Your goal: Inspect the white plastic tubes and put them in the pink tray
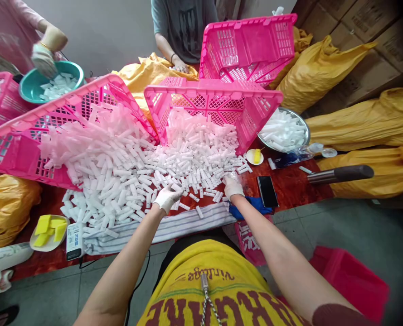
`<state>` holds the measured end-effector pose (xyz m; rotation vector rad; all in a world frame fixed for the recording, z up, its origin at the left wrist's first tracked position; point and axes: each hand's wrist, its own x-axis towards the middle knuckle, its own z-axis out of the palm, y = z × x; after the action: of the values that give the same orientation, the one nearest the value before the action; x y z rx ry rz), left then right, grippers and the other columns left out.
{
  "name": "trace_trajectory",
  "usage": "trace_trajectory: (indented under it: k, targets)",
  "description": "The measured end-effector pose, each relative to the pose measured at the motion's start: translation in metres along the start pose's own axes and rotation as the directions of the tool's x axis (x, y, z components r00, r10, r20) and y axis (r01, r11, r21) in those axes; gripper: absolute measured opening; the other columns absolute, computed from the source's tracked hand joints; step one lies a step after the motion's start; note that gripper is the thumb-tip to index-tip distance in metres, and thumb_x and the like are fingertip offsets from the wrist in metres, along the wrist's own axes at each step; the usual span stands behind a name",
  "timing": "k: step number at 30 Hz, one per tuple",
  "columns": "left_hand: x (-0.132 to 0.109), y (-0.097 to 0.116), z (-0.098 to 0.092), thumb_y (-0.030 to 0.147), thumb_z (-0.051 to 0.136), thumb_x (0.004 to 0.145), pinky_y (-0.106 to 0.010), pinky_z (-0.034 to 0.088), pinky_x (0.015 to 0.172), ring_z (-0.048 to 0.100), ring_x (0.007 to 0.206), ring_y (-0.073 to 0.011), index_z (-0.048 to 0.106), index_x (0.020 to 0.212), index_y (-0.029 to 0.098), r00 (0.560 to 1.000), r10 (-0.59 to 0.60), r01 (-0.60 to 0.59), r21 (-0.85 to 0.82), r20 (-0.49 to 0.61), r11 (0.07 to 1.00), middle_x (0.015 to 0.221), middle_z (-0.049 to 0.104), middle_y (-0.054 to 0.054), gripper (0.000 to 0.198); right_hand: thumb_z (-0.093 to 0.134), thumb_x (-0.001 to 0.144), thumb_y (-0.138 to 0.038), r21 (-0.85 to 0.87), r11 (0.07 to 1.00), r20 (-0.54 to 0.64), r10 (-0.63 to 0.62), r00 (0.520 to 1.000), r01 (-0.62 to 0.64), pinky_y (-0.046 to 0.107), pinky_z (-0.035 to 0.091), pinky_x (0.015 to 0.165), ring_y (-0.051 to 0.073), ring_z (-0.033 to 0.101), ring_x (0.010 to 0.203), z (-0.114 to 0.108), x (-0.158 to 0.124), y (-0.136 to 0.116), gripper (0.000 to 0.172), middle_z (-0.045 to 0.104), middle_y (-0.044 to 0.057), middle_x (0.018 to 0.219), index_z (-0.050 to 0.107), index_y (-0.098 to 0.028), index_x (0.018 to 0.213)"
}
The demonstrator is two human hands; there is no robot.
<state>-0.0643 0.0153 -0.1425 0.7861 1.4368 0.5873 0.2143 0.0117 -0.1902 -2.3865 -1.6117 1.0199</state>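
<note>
My left hand (167, 198), in a thin white glove, is closed with a small white plastic piece (177, 187) pinched at its fingertips. It is over the front edge of a large heap of similar white pieces (129, 170). My right hand (233, 187), gloved too, is at the heap's right front edge with its fingers curled. Something clear and thin shows at those fingertips, too blurred to name. Below the hands, a striped towel (187, 222) runs along the table's front edge, and one loose piece lies partly on it.
Pink baskets (215, 93) lie tipped behind the heap. At right are a phone (268, 191), a blue cloth (249, 208), a metal bowl (305, 122) and a dark handle (354, 172). Yellow sponges (50, 228) sit left. Co-workers' hands (45, 60) are across the table.
</note>
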Motion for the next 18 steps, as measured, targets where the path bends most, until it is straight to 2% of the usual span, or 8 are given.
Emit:
trace_trajectory:
  k: [2, 5, 6, 8, 10, 11, 15, 18]
  targets:
    - [-0.01, 0.011, 0.007, 0.03, 0.078, 0.049, -0.024, 0.046, 0.063, 0.061, 0.068, -0.0137, 0.05, 0.089, 0.017, 0.997, -0.007, 0.02, -0.175, 0.077, 0.984, 0.078, 0.064, -0.004, 0.051, 0.046, 0.074, -0.011, 0.178, 0.983, -0.071, -0.039, 0.997, 0.051, 0.027, 0.045, 0.08, 0.017, 0.06, 0.091, -0.001, -0.009, -0.017, 0.038, 0.062, 0.009, 0.1, 0.051, -0.017, 0.111]
    - [-0.023, 0.024, 0.019, 0.023, 0.083, 0.04, -0.023, 0.047, 0.066, 0.06, 0.07, -0.0118, 0.044, 0.089, 0.019, 0.983, -0.009, 0.078, -0.366, 0.185, 0.927, 0.085, 0.064, -0.005, 0.062, 0.043, 0.077, -0.018, 0.404, 0.904, -0.145, -0.084, 0.986, 0.137, 0.022, 0.049, 0.064, 0.012, 0.06, 0.07, -0.006, -0.032, -0.049, 0.036, 0.06, 0.001, 0.09, 0.042, -0.021, 0.112]
    - [-0.027, 0.027, 0.024, 0.022, 0.084, 0.039, -0.022, 0.047, 0.066, 0.06, 0.07, -0.0111, 0.043, 0.089, 0.018, 0.977, -0.005, 0.095, -0.41, 0.215, 0.907, 0.086, 0.063, -0.005, 0.064, 0.045, 0.076, -0.021, 0.522, 0.836, -0.162, -0.099, 0.982, 0.17, 0.022, 0.049, 0.058, 0.01, 0.058, 0.063, -0.01, -0.04, -0.06, 0.034, 0.058, -0.001, 0.085, 0.04, -0.022, 0.11]
    - [-0.035, 0.032, 0.034, 0.022, 0.085, 0.04, -0.02, 0.046, 0.065, 0.059, 0.07, -0.0098, 0.045, 0.089, 0.017, 0.965, 0.011, 0.12, -0.474, 0.264, 0.872, 0.086, 0.062, -0.005, 0.064, 0.054, 0.07, -0.026, 0.777, 0.588, -0.196, -0.115, 0.974, 0.226, 0.021, 0.047, 0.051, 0.009, 0.053, 0.054, -0.017, -0.053, -0.08, 0.033, 0.054, -0.005, 0.077, 0.039, -0.023, 0.1]
    - [-0.041, 0.034, 0.044, 0.023, 0.086, 0.044, -0.018, 0.045, 0.063, 0.057, 0.068, -0.0085, 0.047, 0.092, 0.016, 0.955, 0.038, 0.124, -0.515, 0.293, 0.848, 0.084, 0.061, -0.004, 0.062, 0.06, 0.063, -0.026, 0.914, 0.319, -0.23, -0.104, 0.967, 0.252, 0.02, 0.045, 0.047, 0.007, 0.049, 0.051, -0.024, -0.061, -0.094, 0.034, 0.05, -0.007, 0.072, 0.038, -0.023, 0.089]
    - [-0.044, 0.034, 0.047, 0.023, 0.085, 0.048, -0.018, 0.044, 0.06, 0.056, 0.066, -0.0077, 0.048, 0.094, 0.016, 0.952, 0.052, 0.121, -0.528, 0.302, 0.84, 0.082, 0.06, -0.003, 0.06, 0.062, 0.061, -0.026, 0.935, 0.247, -0.241, -0.09, 0.966, 0.256, 0.019, 0.044, 0.046, 0.007, 0.048, 0.05, -0.027, -0.063, -0.098, 0.035, 0.049, -0.007, 0.071, 0.037, -0.022, 0.085]
    - [-0.055, 0.034, 0.056, 0.033, 0.078, 0.063, -0.015, 0.033, 0.047, 0.042, 0.051, -0.0025, 0.05, 0.089, 0.012, 0.935, 0.085, 0.125, -0.543, 0.345, 0.83, 0.07, 0.052, 0.001, 0.043, 0.061, 0.063, -0.024, 0.902, 0.287, -0.324, -0.048, 0.945, 0.324, 0.019, 0.043, 0.048, 0.007, 0.047, 0.053, -0.031, -0.072, -0.103, 0.028, 0.047, -0.006, 0.069, 0.04, -0.021, 0.081]
    - [-0.065, 0.034, 0.062, 0.037, 0.073, 0.068, -0.016, 0.029, 0.046, 0.036, 0.048, -0.0012, 0.051, 0.083, 0.011, 0.929, 0.099, 0.119, -0.542, 0.357, 0.832, 0.069, 0.049, 0.001, 0.038, 0.059, 0.066, -0.019, 0.839, 0.354, -0.425, -0.05, 0.904, 0.414, 0.02, 0.045, 0.061, 0.008, 0.049, 0.065, -0.03, -0.084, -0.103, 0.022, 0.05, -0.004, 0.073, 0.045, -0.019, 0.082]
